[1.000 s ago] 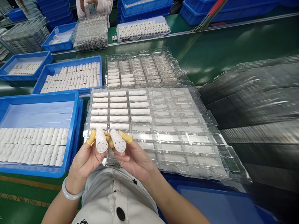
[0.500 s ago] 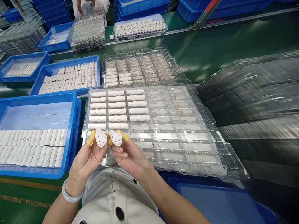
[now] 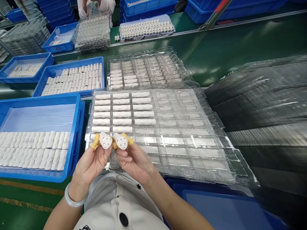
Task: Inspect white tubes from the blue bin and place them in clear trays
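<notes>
Between the yellow-covered fingertips of my left hand [image 3: 92, 156] is a white cylindrical piece [image 3: 105, 141], its round end with several small holes turned up toward me. My right hand [image 3: 133, 161] pinches a second white cylindrical piece [image 3: 121, 142] of the same kind, side by side with the first. Both hands are over the near left part of a clear plastic tray [image 3: 177, 150]. White cylinders [image 3: 122, 114] lie in rows in its left compartments. The far ends of the two held pieces are hidden from me.
At left, a blue bin [image 3: 78, 127] holds two rows of white pieces. Behind it stands another filled blue bin [image 3: 103, 70]. A second clear tray [image 3: 146, 68] with pieces lies beyond mine. Dark sheeting [image 3: 268, 105] rises at right. A person [image 3: 96, 8] is across the green bench.
The whole view has shifted slightly, so the bins and trays sit a little further right. Both hands keep their hold on the two white pieces, with hardly any movement.
</notes>
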### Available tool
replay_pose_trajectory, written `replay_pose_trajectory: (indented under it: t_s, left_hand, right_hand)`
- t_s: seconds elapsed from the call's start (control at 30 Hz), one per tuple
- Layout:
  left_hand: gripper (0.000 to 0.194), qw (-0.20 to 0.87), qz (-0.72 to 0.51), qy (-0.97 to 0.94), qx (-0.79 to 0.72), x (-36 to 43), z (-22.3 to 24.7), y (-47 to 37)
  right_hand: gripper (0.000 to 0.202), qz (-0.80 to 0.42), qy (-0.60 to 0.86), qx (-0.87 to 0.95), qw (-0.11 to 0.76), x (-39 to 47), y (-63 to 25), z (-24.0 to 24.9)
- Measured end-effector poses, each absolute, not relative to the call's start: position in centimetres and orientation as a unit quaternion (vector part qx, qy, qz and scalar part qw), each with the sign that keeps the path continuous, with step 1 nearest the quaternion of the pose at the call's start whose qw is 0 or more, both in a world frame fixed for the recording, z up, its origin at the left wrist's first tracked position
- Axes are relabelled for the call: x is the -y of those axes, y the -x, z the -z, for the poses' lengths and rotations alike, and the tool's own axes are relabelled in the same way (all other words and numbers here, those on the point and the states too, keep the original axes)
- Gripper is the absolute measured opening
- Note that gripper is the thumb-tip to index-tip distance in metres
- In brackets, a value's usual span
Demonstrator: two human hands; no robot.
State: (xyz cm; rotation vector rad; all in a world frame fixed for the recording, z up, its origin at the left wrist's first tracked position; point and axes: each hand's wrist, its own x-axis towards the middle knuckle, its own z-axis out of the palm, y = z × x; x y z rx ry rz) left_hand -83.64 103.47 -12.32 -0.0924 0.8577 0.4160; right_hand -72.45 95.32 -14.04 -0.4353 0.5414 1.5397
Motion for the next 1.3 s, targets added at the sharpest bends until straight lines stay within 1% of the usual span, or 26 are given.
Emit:
replay_pose_trajectory:
  t_s: [0.37,0.6,0.7,0.83,0.93,1.1,1.2,1.3]
  left_hand:
    - [0.038,0.886,-0.196,0.025,-0.419,-103.5,12.4,83.6]
    - [0.039,0.887,-0.197,0.006,-0.418,-103.5,12.5,83.6]
    - [0.041,0.890,-0.193,-0.020,-0.412,-103.5,12.6,83.7]
    - [0.034,0.895,-0.199,-0.093,-0.389,-103.4,12.6,84.0]
    - [0.029,0.895,-0.197,-0.148,-0.372,-103.4,12.5,84.3]
    - [0.035,0.907,-0.175,-0.223,-0.312,-103.2,12.3,84.3]
    - [0.039,0.914,-0.169,-0.225,-0.294,-103.1,12.3,84.3]
    - [0.040,0.916,-0.169,-0.217,-0.293,-103.1,12.3,84.3]
  right_hand:
    - [0.039,-0.679,0.214,-0.211,0.670,-95.4,72.6,13.9]
    - [0.024,-0.682,0.178,-0.201,0.680,-95.1,72.6,14.7]
    - [0.016,-0.683,0.181,-0.150,0.691,-94.9,72.8,15.0]
    - [0.029,-0.668,0.230,-0.015,0.707,-94.5,73.0,14.8]
    - [0.031,-0.650,0.272,0.025,0.709,-94.1,72.8,14.5]
    - [0.031,-0.644,0.289,0.053,0.706,-93.4,72.4,14.5]
    - [0.031,-0.642,0.300,0.060,0.702,-93.3,72.4,14.5]
    - [0.036,-0.633,0.319,0.064,0.702,-93.4,72.6,14.5]
